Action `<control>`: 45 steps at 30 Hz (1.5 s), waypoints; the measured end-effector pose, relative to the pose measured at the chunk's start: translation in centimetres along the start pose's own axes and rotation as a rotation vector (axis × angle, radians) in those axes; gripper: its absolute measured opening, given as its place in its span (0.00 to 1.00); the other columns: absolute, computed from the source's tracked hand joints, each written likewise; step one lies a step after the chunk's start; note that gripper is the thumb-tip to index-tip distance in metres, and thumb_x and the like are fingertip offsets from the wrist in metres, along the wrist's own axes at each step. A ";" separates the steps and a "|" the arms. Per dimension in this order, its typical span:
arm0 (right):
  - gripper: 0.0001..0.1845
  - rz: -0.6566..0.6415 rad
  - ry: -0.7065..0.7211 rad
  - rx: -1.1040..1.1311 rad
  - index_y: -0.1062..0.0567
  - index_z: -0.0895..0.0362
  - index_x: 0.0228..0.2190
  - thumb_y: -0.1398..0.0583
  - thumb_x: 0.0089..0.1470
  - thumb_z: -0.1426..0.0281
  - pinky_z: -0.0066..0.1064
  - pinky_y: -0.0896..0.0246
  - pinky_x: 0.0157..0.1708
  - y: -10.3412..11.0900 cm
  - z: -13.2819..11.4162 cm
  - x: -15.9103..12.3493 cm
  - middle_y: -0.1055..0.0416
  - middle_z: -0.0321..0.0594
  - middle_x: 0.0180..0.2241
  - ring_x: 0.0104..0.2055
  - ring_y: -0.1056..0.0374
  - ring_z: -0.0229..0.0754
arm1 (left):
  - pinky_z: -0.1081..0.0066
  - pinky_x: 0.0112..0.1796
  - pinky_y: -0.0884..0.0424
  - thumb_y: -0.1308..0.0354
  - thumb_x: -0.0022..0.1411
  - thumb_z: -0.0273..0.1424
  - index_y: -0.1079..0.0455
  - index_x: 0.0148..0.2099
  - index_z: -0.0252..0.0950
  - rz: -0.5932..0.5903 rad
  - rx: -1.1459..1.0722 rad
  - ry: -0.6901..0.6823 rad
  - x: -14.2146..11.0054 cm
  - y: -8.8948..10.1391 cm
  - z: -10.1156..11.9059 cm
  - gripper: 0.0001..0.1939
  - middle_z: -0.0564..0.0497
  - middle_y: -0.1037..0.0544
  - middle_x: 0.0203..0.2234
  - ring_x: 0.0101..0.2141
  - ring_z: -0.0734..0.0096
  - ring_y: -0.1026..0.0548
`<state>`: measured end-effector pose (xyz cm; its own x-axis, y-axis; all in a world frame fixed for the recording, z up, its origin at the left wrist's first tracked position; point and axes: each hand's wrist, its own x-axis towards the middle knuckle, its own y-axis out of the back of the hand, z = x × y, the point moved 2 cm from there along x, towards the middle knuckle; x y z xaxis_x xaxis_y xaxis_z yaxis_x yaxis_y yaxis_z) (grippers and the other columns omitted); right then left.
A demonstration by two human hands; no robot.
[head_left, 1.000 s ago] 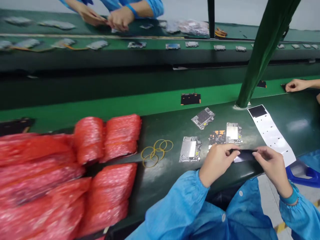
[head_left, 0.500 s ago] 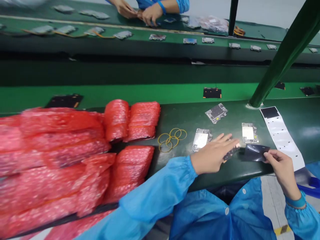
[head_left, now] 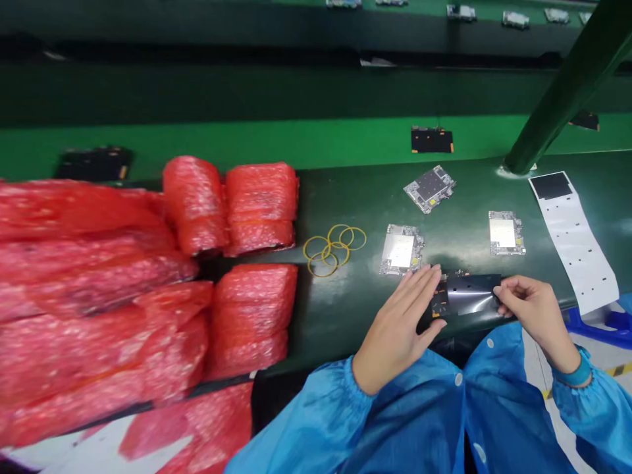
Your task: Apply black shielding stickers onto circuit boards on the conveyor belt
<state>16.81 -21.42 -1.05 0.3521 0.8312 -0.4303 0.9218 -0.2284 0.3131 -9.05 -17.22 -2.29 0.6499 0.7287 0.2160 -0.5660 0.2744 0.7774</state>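
The left hand [head_left: 402, 329] is flat, with straight fingers, at the left end of a dark board [head_left: 439, 304]. It grips nothing; it is probably there to stop the board from sliding. The right hand [head_left: 533, 313] pinches the right end of a shiny black sheet [head_left: 471, 293], perhaps to keep it straight. The sheet lies over part of the board, on the green table [head_left: 340, 329] close to the person. A white strip [head_left: 587, 250] lies to the right, maybe to keep it out of the way but near.

Half a second ago, the sheet was held beside the board; now it covers much of it. The left hand's fingers now reach less far over the board.
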 end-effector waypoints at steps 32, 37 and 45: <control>0.12 0.075 0.037 -0.177 0.18 0.56 0.27 0.28 0.51 0.60 0.25 0.32 0.19 -2.3 -2.2 -1.9 0.25 0.34 0.18 0.18 0.27 0.39 | 0.47 0.62 0.27 0.41 0.69 0.29 0.23 0.53 0.34 0.084 0.138 -0.055 -3.1 0.7 0.2 0.13 0.39 0.25 0.64 0.66 0.42 0.29; 0.11 0.081 0.045 -0.197 0.18 0.56 0.27 0.29 0.51 0.60 0.25 0.32 0.19 -2.2 -2.3 -1.9 0.25 0.34 0.18 0.18 0.27 0.39 | 0.47 0.62 0.28 0.41 0.69 0.28 0.23 0.53 0.34 0.088 0.132 -0.055 -3.2 0.7 0.2 0.13 0.38 0.24 0.63 0.66 0.42 0.29; 0.11 0.089 0.056 -0.213 0.18 0.55 0.27 0.29 0.51 0.61 0.25 0.31 0.19 -2.3 -2.4 -1.9 0.24 0.35 0.18 0.17 0.27 0.39 | 0.48 0.63 0.29 0.41 0.69 0.28 0.23 0.53 0.34 0.083 0.125 -0.051 -3.2 0.7 0.1 0.13 0.39 0.25 0.65 0.67 0.43 0.30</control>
<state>13.63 -21.24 1.05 0.4157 0.8405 -0.3475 0.8304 -0.1949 0.5219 -11.48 -19.48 -2.35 0.6303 0.7120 0.3094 -0.5529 0.1320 0.8227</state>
